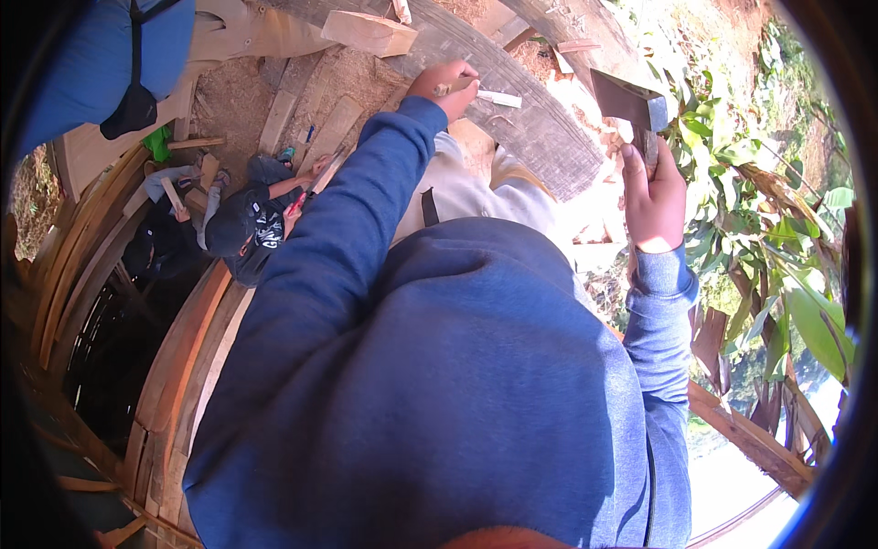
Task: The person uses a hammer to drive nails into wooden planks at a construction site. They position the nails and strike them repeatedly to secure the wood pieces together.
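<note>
My left hand (445,90) is closed around a narrow wooden stick (455,86), above a grey weathered plank (540,137). A flat pale strip (500,98) sticks out past its fingers; whether it is part of the stick cannot be told. Off to the right, my right hand (656,197) grips the short wooden handle of a hatchet (629,101). The hatchet is raised, its broad dark blade pointing left and its bright square back to the right. The two hands are well apart.
A cut wood block (369,34) lies on timber at the top. To the left, people in dark clothes (240,224) work among boards, one beside a saw; another person in blue (110,64) is nearer. Curved timbers (174,375) run down the left. Leafy plants (777,238) stand at right.
</note>
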The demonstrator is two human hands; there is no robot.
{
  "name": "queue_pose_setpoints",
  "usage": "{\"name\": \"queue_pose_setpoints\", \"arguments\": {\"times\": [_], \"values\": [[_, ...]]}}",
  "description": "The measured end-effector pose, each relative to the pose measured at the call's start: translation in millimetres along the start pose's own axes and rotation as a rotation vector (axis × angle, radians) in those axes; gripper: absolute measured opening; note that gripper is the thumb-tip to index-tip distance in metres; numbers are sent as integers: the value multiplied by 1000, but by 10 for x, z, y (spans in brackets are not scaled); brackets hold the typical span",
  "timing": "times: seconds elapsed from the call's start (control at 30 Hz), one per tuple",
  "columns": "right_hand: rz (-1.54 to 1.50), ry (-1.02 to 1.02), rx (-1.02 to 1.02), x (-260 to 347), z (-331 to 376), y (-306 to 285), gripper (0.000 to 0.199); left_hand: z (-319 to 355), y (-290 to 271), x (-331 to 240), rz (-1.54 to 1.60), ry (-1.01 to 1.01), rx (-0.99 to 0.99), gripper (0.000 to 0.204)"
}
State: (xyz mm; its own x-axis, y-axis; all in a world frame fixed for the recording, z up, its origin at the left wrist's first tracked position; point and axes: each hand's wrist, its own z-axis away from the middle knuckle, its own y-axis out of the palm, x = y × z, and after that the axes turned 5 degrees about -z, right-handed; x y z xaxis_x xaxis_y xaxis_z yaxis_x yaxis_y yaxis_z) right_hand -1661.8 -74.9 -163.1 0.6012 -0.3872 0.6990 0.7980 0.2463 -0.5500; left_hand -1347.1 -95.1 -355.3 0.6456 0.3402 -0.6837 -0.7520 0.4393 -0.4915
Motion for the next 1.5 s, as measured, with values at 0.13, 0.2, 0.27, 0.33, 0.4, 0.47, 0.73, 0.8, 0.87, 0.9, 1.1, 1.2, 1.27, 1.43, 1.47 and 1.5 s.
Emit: {"name": "queue_pose_setpoints", "arguments": {"times": [0.13,0.2,0.27,0.33,0.4,0.47,0.73,0.8,0.87,0.9,1.1,1.2,1.27,1.43,1.47,1.5], "values": [[62,-29,121,194,82,132,33,-32,281,283,-70,306,-117,26],[66,-151,136,221,140,284,33,-35,322,232,-96,259,-109,25],[58,-79,206,501,203,353,33,-17,318,151,-118,222,-98,24],[90,-73,239,638,226,405,35,3,281,82,-151,203,-88,24],[63,-174,217,611,248,504,35,29,274,67,-131,166,-83,27],[27,-198,207,602,232,575,35,47,249,44,-129,148,-67,28],[133,-341,204,540,150,658,34,-5,332,60,-149,118,-106,22],[187,-285,245,505,126,697,36,-38,352,130,-104,98,-49,27],[157,-308,210,494,206,710,36,-44,359,151,-97,92,-41,30],[130,-295,185,465,246,699,36,-41,355,124,-113,95,-61,30],[149,-337,195,576,194,636,35,-21,380,134,-79,128,-124,19],[167,-336,201,564,180,632,35,-13,361,116,-83,108,-79,28],[182,-344,229,493,128,689,35,-19,344,114,-56,98,-44,25],[155,-373,232,540,116,676,36,-29,376,120,-42,82,-57,19],[141,-393,217,523,118,684,37,-41,370,81,-86,69,-69,19],[128,-413,201,514,126,686,37,-48,370,62,-131,56,-80,20]]}}
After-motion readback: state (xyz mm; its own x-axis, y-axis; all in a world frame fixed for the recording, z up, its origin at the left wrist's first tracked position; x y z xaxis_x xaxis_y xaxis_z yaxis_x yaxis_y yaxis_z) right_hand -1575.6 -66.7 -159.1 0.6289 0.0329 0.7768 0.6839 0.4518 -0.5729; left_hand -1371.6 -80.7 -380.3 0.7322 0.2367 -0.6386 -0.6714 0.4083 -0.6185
